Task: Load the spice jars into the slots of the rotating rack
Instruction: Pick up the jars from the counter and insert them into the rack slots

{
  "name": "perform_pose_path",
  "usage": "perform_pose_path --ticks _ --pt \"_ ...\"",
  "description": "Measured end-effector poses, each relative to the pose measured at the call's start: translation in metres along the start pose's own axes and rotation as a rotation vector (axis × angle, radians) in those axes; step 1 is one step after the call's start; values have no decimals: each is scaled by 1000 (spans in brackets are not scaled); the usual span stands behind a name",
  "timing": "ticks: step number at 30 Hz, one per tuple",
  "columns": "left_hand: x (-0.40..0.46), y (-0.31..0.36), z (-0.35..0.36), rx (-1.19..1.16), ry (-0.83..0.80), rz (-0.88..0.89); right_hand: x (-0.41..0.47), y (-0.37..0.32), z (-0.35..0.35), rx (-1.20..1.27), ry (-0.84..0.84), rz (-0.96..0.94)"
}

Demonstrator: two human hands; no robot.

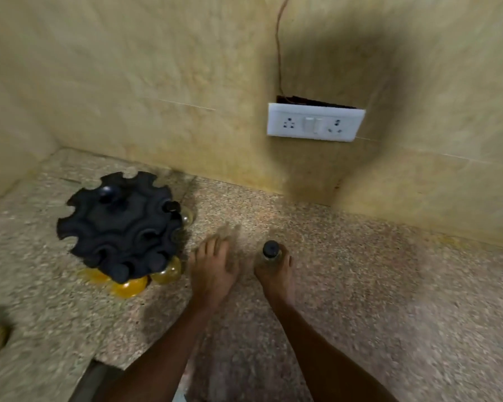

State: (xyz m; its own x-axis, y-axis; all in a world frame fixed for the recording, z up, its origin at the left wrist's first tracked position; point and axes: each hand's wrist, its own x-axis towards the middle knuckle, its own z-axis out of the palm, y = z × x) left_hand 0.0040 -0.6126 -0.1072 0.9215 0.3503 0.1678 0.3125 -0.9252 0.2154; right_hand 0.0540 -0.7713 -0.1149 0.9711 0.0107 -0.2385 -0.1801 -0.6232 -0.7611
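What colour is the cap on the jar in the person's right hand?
Black. The cap tops a clear spice jar held by the right hand, seen in the head view.

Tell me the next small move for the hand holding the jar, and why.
Probably carry the jar left toward the rack. The right hand grips it upright on the counter, apart from the rack, whose far rim slots look empty; the left hand is open and blurred.

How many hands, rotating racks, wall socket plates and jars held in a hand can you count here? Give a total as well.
Hands: 2, the left hand and the right hand
rotating rack: 1
wall socket plate: 1
jar held in the right hand: 1
Total: 5
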Motion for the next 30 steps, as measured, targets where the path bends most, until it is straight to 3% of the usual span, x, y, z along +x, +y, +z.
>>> perform_pose_path --ticks 3,9,14,21,30 --pt "9 -42 -24 32 105 -65 -11 -33 32 -33 -93 -99" --pt "22 -116 -38 16 -3 -216 -28 -82 94 -5 -190 -298" --pt "5 -160 -29 44 94 -222 -32 -111 118 10 -237 -356" --pt "-6 -179 -31 -89 88 -253 -29 -101 141 -125 -453 -386" --pt "-3 -175 -38 -70 113 -264 -31 -105 161 -62 -423 -384"
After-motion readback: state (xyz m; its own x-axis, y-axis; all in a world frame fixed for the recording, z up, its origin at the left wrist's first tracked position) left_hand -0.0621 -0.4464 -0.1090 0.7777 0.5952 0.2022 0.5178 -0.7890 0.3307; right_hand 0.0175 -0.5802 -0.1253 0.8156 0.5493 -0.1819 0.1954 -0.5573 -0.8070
